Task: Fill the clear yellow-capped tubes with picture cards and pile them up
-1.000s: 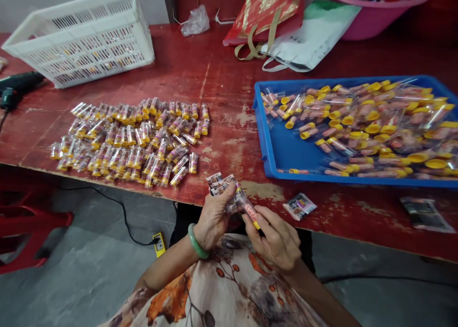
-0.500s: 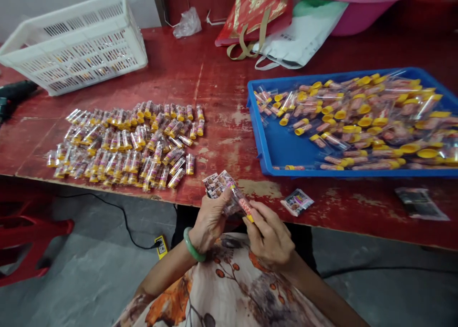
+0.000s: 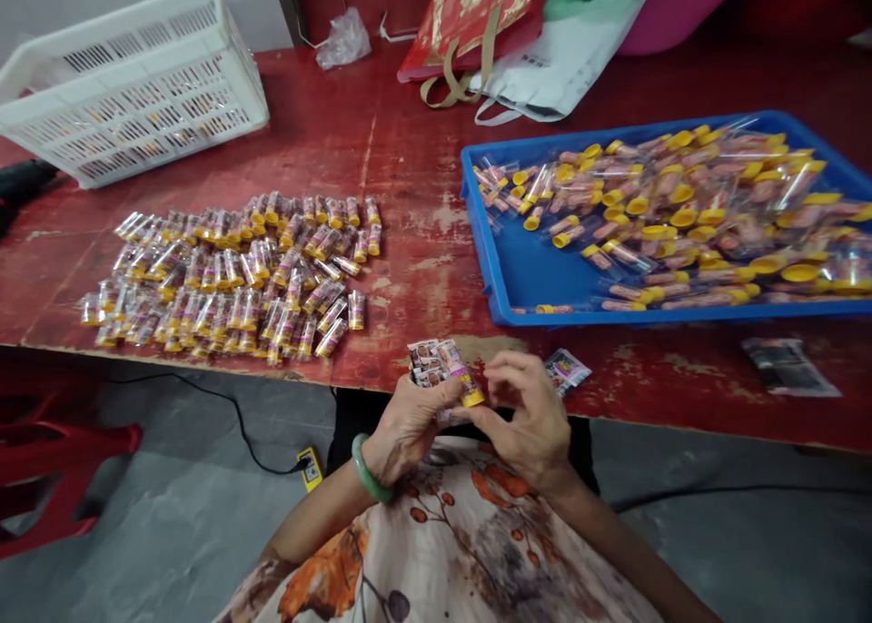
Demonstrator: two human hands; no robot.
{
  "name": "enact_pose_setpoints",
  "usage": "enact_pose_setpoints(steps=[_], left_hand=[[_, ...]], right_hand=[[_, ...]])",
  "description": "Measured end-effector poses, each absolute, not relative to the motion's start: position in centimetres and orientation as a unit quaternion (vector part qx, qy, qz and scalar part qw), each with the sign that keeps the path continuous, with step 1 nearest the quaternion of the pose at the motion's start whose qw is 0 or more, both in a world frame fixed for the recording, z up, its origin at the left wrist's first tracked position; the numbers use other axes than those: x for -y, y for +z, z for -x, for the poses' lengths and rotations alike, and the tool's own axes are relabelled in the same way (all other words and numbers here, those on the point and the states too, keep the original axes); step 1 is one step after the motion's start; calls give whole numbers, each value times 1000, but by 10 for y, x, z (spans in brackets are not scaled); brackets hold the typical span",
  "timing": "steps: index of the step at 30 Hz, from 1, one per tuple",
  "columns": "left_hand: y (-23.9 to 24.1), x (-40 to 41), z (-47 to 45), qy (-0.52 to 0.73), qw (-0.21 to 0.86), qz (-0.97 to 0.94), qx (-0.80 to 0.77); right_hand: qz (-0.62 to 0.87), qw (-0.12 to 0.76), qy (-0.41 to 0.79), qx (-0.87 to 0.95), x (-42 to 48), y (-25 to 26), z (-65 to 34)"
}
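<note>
My left hand (image 3: pixel 415 419) is closed on a stack of small printed packets (image 3: pixel 425 361), its thumb pressing on top. Against the stack it also holds a small clear tube (image 3: pixel 460 369) with a yellow cap and a printed wrapping around it. Just right of the cap is my right hand (image 3: pixel 528 414), fingers curved and apart, holding nothing I can see; its thumb points to the cap end, and I cannot tell whether it touches. Another printed packet (image 3: pixel 567 370) lies on the table beyond the right hand, partly covered by it.
Rows of wrapped yellow-capped tubes (image 3: pixel 224 278) lie on the red table (image 3: pixel 422 178) at left. A blue tray (image 3: pixel 538 273) of pink-filled tubes stands at right. A dark packet (image 3: pixel 790 367), white crate (image 3: pixel 136 105), bags (image 3: pixel 565 51) and pink basin (image 3: pixel 681 14) surround them.
The tube has slid down into the printed wrapping, its pink filling now covered. My right fingers have come off the tube and spread. The view has shifted slightly.
</note>
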State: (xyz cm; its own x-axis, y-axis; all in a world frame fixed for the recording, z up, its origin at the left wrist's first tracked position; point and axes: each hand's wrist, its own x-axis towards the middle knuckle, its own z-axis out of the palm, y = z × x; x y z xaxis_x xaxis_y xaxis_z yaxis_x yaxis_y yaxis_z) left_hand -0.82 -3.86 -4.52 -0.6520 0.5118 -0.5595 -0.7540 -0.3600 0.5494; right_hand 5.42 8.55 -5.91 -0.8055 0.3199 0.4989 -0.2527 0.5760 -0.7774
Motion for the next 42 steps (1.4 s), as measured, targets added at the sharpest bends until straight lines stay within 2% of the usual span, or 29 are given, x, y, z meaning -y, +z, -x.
enact_pose_setpoints(steps=[6, 9, 15, 23, 30, 34, 42], left_hand=[[-49, 40, 7, 807, 416, 108, -404], [-52, 42, 8, 801, 425, 110, -408], [-55, 44, 10, 787, 434, 125, -421], [-56, 44, 14, 801, 429, 82, -409], [-59, 50, 28, 824, 350, 122, -428], [-59, 58, 39, 840, 314, 126, -425], [-62, 71, 46, 846, 317, 112, -414]], right_hand=[[58, 223, 579, 782, -89, -50, -44], [69, 209, 590, 777, -88, -52, -43], [25, 252, 496, 831, -91, -55, -44], [-26, 256, 446, 857, -94, -42, -50], [-89, 337, 235, 907, -76, -56, -29], [-110, 339, 249, 900, -67, -57, -13], [-166, 327, 262, 893, -65, -54, -9]])
